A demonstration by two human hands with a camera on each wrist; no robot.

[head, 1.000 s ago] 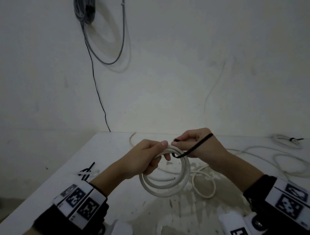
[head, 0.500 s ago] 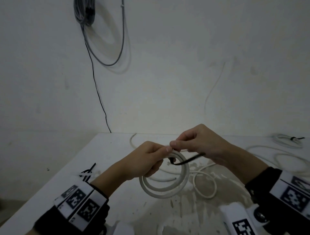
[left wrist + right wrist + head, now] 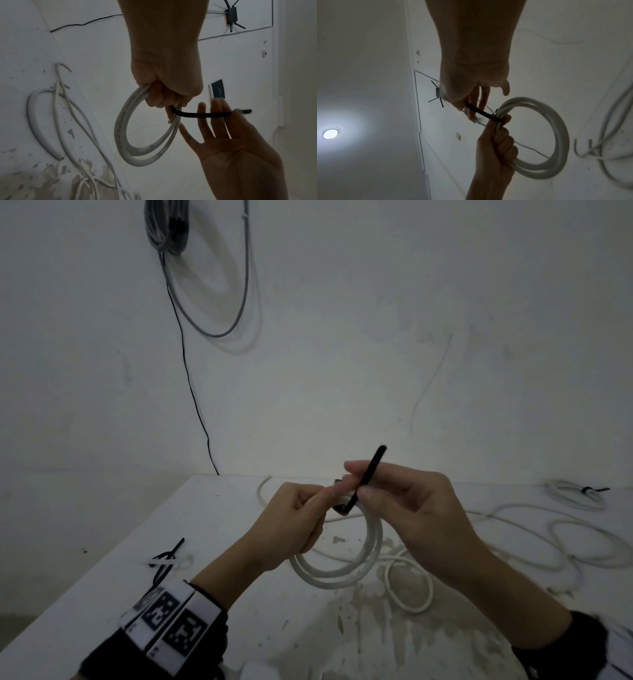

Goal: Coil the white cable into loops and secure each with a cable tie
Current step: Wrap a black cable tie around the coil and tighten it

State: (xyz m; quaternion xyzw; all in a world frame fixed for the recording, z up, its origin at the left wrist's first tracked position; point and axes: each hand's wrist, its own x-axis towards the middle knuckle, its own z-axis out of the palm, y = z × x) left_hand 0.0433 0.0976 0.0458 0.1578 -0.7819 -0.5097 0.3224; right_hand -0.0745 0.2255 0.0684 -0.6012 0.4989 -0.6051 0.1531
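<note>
Head view shows the left hand gripping the coiled white cable above the table, while the right hand, just right of it, pinches the black cable tie looped around the coil's top.

Bare workroom: white table, wall-hung grey cables.
</note>
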